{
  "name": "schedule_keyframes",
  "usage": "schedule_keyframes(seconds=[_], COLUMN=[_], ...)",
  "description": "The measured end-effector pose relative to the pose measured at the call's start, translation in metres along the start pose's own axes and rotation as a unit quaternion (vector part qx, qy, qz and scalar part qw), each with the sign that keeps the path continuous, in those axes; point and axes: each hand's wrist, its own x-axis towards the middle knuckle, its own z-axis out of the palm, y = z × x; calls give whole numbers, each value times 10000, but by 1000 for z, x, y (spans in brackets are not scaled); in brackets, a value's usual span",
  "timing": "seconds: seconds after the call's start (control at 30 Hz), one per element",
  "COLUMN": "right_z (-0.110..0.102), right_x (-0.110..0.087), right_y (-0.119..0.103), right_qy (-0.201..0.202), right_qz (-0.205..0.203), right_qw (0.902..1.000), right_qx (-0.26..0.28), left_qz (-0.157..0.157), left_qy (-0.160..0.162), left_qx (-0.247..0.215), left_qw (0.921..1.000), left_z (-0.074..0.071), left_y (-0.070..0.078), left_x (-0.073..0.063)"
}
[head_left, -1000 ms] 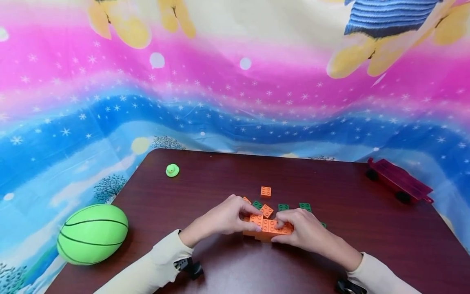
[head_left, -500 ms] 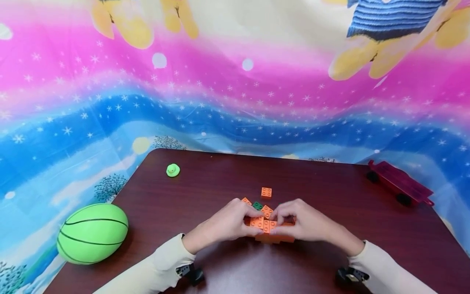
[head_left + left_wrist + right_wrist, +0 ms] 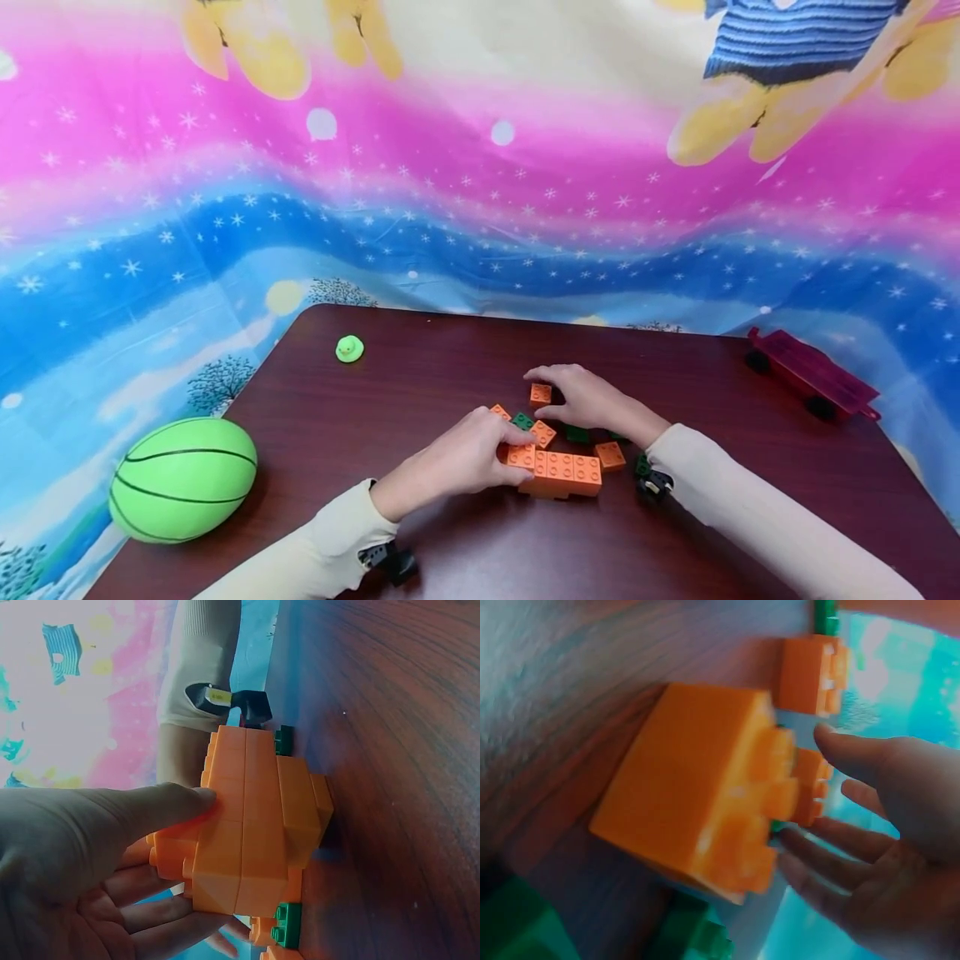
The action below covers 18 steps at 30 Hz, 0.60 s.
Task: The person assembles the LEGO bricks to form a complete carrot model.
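Observation:
My left hand (image 3: 472, 450) grips the left end of a stepped block of joined orange toy bricks (image 3: 567, 477). In the left wrist view the thumb lies along the side of the joined bricks (image 3: 244, 825), with the fingers on the opposite side. My right hand (image 3: 588, 402) is spread above the loose bricks, its thumb and fingers on either side of a lone orange brick (image 3: 540, 395). In the right wrist view the fingers are parted and curled round nothing. A blurred orange brick (image 3: 682, 780) fills the foreground there.
Around the hands lie loose orange bricks (image 3: 611, 456) and green bricks (image 3: 522, 422). A green ball (image 3: 183, 481) sits at the table's left edge, and a small green duck (image 3: 349, 348) stands at the back left. A dark red toy cart (image 3: 813, 372) stands at the back right.
My right hand has let go of the joined bricks and moved away from me to the far orange brick. The left hand keeps its grip in nearly the same place.

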Motion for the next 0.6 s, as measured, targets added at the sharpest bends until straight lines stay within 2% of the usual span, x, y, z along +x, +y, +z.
schedule_keyframes(seconds=[0.17, 0.33, 0.43, 0.6], right_z=[5, 1, -11, -34], right_x=[8, 5, -6, -37], right_y=[0, -7, -16, -36], right_qy=[100, 100, 317, 526], right_qz=[-412, -288, -298, -459], right_qw=[9991, 9995, 9990, 9964], right_qx=[-93, -57, 96, 479], left_qz=[-76, -80, -28, 40], left_qy=[-42, -64, -57, -1], left_qx=[49, 66, 48, 52], left_qw=[10000, 9999, 10000, 10000], left_z=[-1, 0, 0, 0], left_y=[1, 0, 0, 0], left_x=[0, -1, -1, 1])
